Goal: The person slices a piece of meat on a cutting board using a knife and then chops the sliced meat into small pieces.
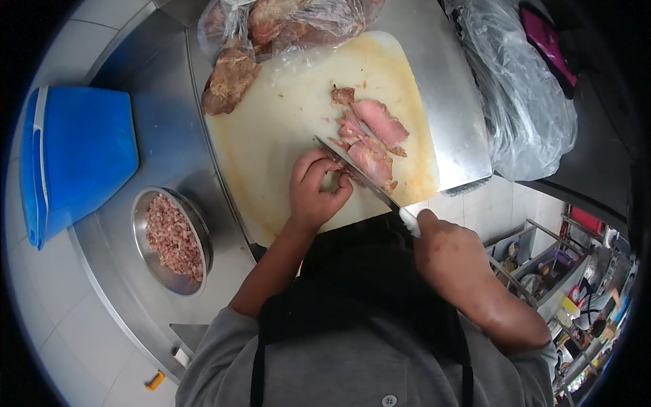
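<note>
On the white cutting board (pixel 271 159), my right hand (pixel 449 252) grips the white handle of a knife (pixel 366 178). The blade points up and to the left, its tip beside the fingers of my left hand (pixel 317 192). Those fingers are curled and hold a small piece of meat (pixel 332 161) against the blade; the piece is mostly hidden. Just right of the blade lie pink slices of cooked meat (pixel 381 122) with browned edges and some scraps. A larger browned chunk of meat (pixel 230 83) sits at the board's upper left, by a clear plastic bag (pixel 319 24) with more meat.
A metal colander (pixel 140 237) of small diced meat (pixel 175 236) stands on the steel counter (pixel 152 149) to the left. Beyond it is a blue plastic container (pixel 85 159). Clear plastic bags (pixel 522 102) lie at the right, above loaded shelves (pixel 566 285).
</note>
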`<state>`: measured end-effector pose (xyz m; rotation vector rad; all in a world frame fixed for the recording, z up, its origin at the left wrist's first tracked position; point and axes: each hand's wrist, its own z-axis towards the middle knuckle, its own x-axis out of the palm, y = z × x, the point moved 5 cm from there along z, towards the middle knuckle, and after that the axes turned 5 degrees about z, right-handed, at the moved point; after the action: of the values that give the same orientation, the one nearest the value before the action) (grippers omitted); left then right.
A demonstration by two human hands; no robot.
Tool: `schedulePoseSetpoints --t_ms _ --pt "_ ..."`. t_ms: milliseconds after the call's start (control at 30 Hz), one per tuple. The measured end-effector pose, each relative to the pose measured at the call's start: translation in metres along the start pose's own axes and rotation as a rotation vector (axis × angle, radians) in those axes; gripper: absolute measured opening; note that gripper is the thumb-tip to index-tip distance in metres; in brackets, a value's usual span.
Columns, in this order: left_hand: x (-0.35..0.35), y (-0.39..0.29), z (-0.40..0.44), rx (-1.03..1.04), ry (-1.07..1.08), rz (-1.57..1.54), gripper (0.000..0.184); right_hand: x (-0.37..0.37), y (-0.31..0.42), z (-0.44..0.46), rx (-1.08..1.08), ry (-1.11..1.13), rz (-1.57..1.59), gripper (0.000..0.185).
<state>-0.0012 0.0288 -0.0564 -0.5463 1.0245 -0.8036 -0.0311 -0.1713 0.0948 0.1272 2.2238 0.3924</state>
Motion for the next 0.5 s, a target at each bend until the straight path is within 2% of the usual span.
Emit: schedulePoseSetpoints --t_ms 167,267,500 --pt "0.002 -0.008 0.005 0.094 0.023 0.034 0.032 0.003 -0.004 0.002 0.036 0.002 -0.009 0.012" --pt "0.002 -0.011 0.008 0.133 0.040 0.060 0.033 0.002 0.002 0.010 -0.083 -0.061 -0.054 0.006" --pt "0.004 0.000 0.006 0.046 0.075 0.002 0.033 0.004 0.002 0.030 -0.012 0.002 0.023 0.012"
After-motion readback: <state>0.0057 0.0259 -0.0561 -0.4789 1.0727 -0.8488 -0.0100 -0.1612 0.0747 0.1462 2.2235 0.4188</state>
